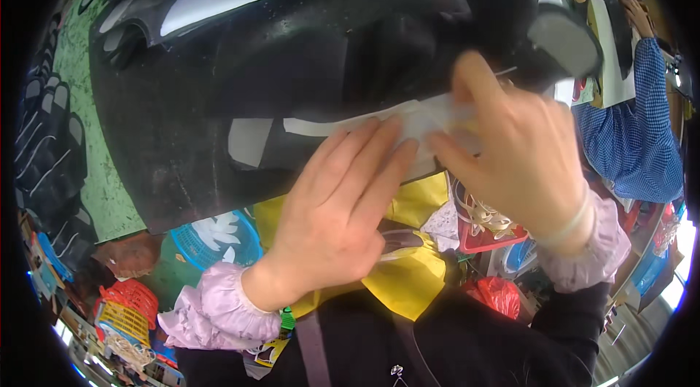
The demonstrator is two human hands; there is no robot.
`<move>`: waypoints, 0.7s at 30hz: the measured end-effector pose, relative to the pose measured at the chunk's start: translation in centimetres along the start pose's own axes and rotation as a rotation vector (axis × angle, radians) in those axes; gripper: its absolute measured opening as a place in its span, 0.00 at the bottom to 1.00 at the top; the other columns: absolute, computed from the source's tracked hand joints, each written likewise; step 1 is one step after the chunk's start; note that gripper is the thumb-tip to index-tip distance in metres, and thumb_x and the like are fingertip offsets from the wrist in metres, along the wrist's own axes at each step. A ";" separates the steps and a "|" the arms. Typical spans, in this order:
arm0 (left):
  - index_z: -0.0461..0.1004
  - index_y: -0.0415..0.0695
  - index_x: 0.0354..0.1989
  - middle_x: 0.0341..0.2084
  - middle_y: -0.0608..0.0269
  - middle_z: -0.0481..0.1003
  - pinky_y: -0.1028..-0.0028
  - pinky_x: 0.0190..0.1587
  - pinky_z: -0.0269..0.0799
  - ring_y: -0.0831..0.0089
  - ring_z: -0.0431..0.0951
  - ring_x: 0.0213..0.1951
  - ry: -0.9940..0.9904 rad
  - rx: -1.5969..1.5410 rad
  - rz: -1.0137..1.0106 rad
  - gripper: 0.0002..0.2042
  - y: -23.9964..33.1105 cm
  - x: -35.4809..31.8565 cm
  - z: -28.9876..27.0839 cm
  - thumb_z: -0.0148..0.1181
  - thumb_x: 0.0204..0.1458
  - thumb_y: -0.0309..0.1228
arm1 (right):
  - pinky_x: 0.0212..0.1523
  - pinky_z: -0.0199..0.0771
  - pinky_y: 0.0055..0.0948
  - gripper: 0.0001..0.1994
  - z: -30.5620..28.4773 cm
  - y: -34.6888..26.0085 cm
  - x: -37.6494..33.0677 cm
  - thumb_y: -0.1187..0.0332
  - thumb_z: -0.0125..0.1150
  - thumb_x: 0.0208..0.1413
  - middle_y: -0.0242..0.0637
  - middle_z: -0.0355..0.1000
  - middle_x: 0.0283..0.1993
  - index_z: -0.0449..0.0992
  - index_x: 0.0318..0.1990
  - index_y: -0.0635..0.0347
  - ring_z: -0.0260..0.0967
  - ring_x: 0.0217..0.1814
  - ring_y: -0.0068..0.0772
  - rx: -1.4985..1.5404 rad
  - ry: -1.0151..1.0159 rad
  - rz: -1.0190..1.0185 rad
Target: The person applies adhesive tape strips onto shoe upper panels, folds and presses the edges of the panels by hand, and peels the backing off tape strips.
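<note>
My left hand (pixel 328 212) lies with its fingers flat and stretched out over a dark, narrow cut piece with a light grey end patch (pixel 250 142). Its fingertips press beside a curved white strip (pixel 310 127) along that piece. To the right, my right hand (pixel 529 146) hovers over the piece's other end, slightly smeared by motion. Its thumb and index finger are apart, and I see nothing clearly gripped between them. Pale, whitish material (pixel 426 121) shows between the two hands. Under everything is a large black sheet (pixel 175 161).
Black pieces with white parts (pixel 226 4) lie at the far left, and more stacked pieces (pixel 47 146) line the left edge. Near me are a blue basket (pixel 251 241), yellow material (pixel 412 278) and a red tray (pixel 485 245). A co-worker's blue checked sleeve (pixel 642 139) is at right.
</note>
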State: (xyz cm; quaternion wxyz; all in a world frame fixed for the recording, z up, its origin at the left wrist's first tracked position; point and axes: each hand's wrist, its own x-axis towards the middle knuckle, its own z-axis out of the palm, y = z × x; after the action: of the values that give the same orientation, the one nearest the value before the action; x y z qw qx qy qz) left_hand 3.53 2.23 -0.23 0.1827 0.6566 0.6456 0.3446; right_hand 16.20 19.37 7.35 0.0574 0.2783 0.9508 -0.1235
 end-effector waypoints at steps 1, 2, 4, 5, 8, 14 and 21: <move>0.76 0.32 0.57 0.62 0.42 0.71 0.51 0.67 0.66 0.42 0.69 0.64 -0.012 -0.040 -0.007 0.31 0.1 -0.1 -0.3 0.52 0.37 0.25 | 0.27 0.73 0.42 0.13 -0.8 0.1 -0.9 0.67 0.72 0.50 0.39 0.75 0.26 0.72 0.38 0.55 0.77 0.28 0.48 -0.035 -0.075 0.046; 0.76 0.32 0.57 0.62 0.42 0.71 0.51 0.67 0.66 0.42 0.69 0.64 -0.009 -0.055 -0.004 0.31 0.0 -0.3 -0.3 0.52 0.37 0.25 | 0.27 0.70 0.38 0.12 -1.2 0.3 -1.7 0.68 0.72 0.49 0.38 0.73 0.26 0.72 0.34 0.57 0.73 0.26 0.47 -0.046 -0.056 0.010; 0.78 0.35 0.56 0.61 0.43 0.71 0.49 0.66 0.67 0.41 0.70 0.63 -0.007 -0.032 0.044 0.29 -0.4 -0.5 -0.4 0.54 0.40 0.28 | 0.28 0.68 0.36 0.12 -2.6 1.1 -1.8 0.68 0.72 0.48 0.38 0.71 0.26 0.71 0.32 0.59 0.71 0.27 0.45 0.094 -0.092 -0.021; 0.78 0.35 0.56 0.61 0.43 0.71 0.49 0.66 0.67 0.41 0.70 0.63 -0.002 -0.033 0.039 0.29 -0.4 -0.4 -0.6 0.54 0.40 0.28 | 0.29 0.65 0.33 0.12 -3.5 1.4 -1.6 0.69 0.72 0.48 0.38 0.69 0.26 0.71 0.29 0.60 0.69 0.28 0.42 0.238 -0.126 -0.051; 0.79 0.38 0.54 0.59 0.44 0.71 0.48 0.65 0.67 0.41 0.70 0.62 -0.029 -0.063 0.001 0.26 -0.1 -0.4 -1.0 0.56 0.44 0.34 | 0.37 0.62 0.34 0.09 -2.5 4.3 -1.9 0.71 0.66 0.51 0.38 0.67 0.33 0.69 0.27 0.59 0.64 0.35 0.33 0.680 -0.021 -0.189; 0.79 0.41 0.53 0.59 0.47 0.71 0.49 0.62 0.67 0.44 0.70 0.62 -0.020 -0.060 0.045 0.25 -0.6 -0.7 -0.1 0.56 0.53 0.46 | 0.30 0.72 0.21 0.12 -2.5 4.1 -3.0 0.68 0.68 0.56 0.35 0.71 0.37 0.70 0.42 0.59 0.69 0.29 0.24 0.697 0.153 0.140; 0.77 0.44 0.52 0.66 0.52 0.71 0.51 0.64 0.63 0.48 0.68 0.63 0.001 0.112 0.039 0.24 0.2 -0.2 0.4 0.61 0.53 0.49 | 0.33 0.73 0.28 0.09 -1.6 4.1 0.3 0.72 0.72 0.50 0.37 0.75 0.30 0.77 0.34 0.63 0.74 0.30 0.32 0.184 0.001 -0.021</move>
State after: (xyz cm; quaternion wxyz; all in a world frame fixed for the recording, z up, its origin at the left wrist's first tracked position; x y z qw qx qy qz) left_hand 3.96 2.08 -0.47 0.1390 0.6780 0.6510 0.3117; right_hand 18.15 23.31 8.04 0.0297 0.2723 0.9384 -0.2107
